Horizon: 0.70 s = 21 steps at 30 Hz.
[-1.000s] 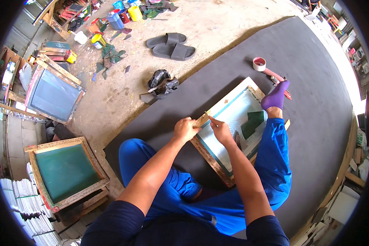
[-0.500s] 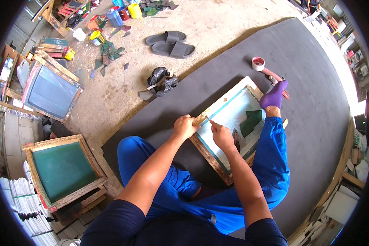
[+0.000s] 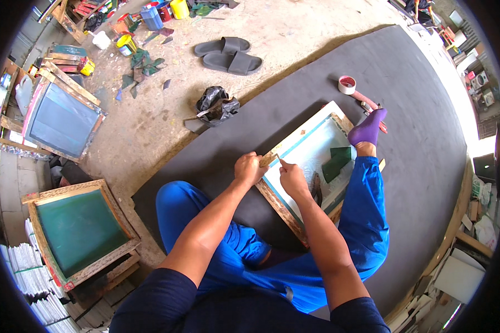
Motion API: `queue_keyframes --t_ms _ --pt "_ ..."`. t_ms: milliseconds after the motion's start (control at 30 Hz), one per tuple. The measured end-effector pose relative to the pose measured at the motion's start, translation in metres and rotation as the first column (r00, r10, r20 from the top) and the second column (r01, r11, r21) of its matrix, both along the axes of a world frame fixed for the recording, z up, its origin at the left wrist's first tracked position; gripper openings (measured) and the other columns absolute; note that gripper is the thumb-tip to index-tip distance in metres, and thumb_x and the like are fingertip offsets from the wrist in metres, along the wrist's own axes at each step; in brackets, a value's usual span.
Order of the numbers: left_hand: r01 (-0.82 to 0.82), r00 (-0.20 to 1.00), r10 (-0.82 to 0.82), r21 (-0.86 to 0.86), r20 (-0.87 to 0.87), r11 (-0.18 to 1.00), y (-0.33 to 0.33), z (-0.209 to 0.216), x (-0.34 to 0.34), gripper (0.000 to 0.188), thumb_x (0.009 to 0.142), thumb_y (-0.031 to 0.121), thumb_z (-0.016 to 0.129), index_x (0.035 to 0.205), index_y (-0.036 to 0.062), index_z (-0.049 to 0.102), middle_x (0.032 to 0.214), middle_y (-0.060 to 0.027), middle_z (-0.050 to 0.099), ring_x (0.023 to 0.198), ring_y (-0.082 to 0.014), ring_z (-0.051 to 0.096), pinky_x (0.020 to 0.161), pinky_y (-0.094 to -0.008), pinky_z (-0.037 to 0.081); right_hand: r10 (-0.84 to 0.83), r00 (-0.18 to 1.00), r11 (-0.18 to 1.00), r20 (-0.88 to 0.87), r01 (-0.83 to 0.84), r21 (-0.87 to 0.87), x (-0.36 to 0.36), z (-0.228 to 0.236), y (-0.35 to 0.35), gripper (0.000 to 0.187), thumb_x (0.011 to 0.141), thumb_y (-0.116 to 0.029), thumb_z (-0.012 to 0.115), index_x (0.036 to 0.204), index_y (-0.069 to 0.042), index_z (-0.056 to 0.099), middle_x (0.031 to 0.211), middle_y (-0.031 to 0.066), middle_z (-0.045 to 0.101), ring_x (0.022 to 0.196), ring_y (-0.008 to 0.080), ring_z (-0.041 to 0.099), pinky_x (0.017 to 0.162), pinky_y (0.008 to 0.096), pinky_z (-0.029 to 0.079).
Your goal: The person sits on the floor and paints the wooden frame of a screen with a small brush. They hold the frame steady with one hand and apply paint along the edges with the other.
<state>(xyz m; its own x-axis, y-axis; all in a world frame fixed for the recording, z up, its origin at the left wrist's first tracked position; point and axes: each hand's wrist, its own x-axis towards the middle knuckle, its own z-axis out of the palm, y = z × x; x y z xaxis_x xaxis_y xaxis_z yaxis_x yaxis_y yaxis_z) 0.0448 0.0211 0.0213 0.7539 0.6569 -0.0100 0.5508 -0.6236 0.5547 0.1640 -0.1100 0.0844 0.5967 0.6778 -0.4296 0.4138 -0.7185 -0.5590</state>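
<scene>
Seen from my distant post, where the wide lens bent every straight edge, the wooden frame lay slantwise between the person's bent legs, its pale rails scuffed and its nearer side stained brown. Across it stretched a whitish, faintly shiny mesh bordered by a blue band. A dark green piece, flat and angular, rested on the mesh, and a dark, narrow tool lay just beside the right wrist.

Beneath was a smooth, matt grey platform with faint smudges. Beyond the frame I saw a white tape roll with a reddish inner face, touching or nearly touching a long red-handled tool; a purple sock stood at the frame's far right corner. Past the platform's edge, on a stained concrete floor, were a crumpled black plastic bag and dark slippers. To the left, a green screen in rough wood sat near stacked paper, with a blue-grey screen leaning farther off.

The left hand was closed around the frame's near left corner, fingers curled over the wood. The right hand was nearly a fist, its index finger stretched along a slim implement, perhaps a blade, whose tip met or nearly met that same corner.
</scene>
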Motion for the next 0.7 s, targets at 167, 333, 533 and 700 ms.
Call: queue_keyframes --t_ms 167,333,533,700 --pt "-0.027 0.997 0.022 -0.074 -0.077 0.997 0.002 0.001 0.003 0.049 0.078 0.043 0.086 0.109 0.0051 0.080 0.116 -0.0215 0.075 0.109 -0.0365 0.072 0.099 -0.0454 0.055 -0.037 0.999 0.999 0.001 0.037 0.026 -0.003 -0.011 -0.010 0.043 0.102 -0.018 0.054 0.144 -0.017 0.063 0.110 0.0321 0.071 0.109 0.0478 0.068 0.096 0.0529 0.054" --pt "-0.012 0.997 0.009 -0.031 -0.079 0.999 0.002 -0.005 0.004 0.046 0.079 0.040 0.086 0.109 0.0063 0.080 0.118 -0.0188 0.074 0.110 -0.0346 0.071 0.099 -0.0436 0.055 -0.011 1.000 0.980 -0.014 0.014 0.197 0.005 -0.033 -0.023 0.042 0.103 -0.017 0.056 0.145 -0.015 0.062 0.105 0.0312 0.070 0.104 0.0504 0.068 0.089 0.0540 0.054" --pt "-0.017 0.999 0.017 -0.006 -0.034 1.000 0.003 -0.008 0.002 0.038 0.079 0.039 0.085 0.104 0.0099 0.081 0.098 -0.0126 0.073 0.096 -0.0336 0.071 0.087 -0.0460 0.056 -0.263 0.694 0.919 -0.670 0.391 0.044 0.014 -0.028 -0.019 0.045 0.108 -0.028 0.057 0.152 -0.020 0.058 0.062 0.0043 0.058 0.046 0.0184 0.053 0.046 0.0355 0.045" --pt "0.027 0.999 -0.027 -0.003 -0.018 1.000 0.002 -0.005 -0.002 0.035 0.079 0.038 0.085 0.102 0.0116 0.081 0.090 -0.0106 0.072 0.088 -0.0338 0.072 0.081 -0.0471 0.056 -0.248 0.701 0.915 -0.669 0.396 0.077 0.014 -0.028 -0.021 0.044 0.109 -0.031 0.057 0.152 -0.020 0.058 0.061 -0.0046 0.042 0.044 0.0074 0.035 0.039 0.0281 0.031"
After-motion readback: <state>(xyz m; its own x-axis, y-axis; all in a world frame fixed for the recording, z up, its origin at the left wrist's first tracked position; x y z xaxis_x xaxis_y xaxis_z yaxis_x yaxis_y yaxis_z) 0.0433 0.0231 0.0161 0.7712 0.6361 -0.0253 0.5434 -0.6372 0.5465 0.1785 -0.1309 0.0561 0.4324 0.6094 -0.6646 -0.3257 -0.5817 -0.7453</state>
